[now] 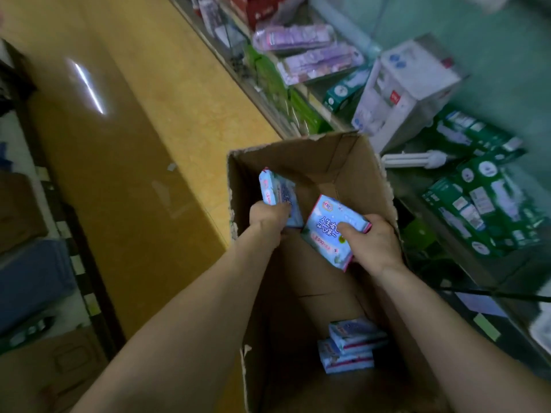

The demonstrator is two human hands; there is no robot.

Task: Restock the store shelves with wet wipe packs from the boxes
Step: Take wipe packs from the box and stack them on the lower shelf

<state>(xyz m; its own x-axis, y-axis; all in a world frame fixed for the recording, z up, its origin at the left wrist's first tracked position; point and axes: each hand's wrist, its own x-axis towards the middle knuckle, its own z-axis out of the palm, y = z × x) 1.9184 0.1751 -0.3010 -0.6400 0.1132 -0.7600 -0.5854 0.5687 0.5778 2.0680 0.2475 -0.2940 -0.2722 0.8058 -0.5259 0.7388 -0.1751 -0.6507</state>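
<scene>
Above the floor (179,84), left hand (268,217) and right hand (372,242) each grip a pack (331,228) in the box (298,150); lift both straight out

You're looking at a left pack (278,193) showing pale blue with a pink band, and a right pack (329,231) showing the same pale blue, dark blue lettering and a pink-red edge, both against the plain brown cardboard box (298,156). The spare packs (351,344) are showing blue tops over pink-and-white sides. The floor (179,84) is glowing mustard yellow. Green cartons (483,204), a white carton (408,84) with blue spots and lilac packets (310,52) are colouring the shelves.
</scene>
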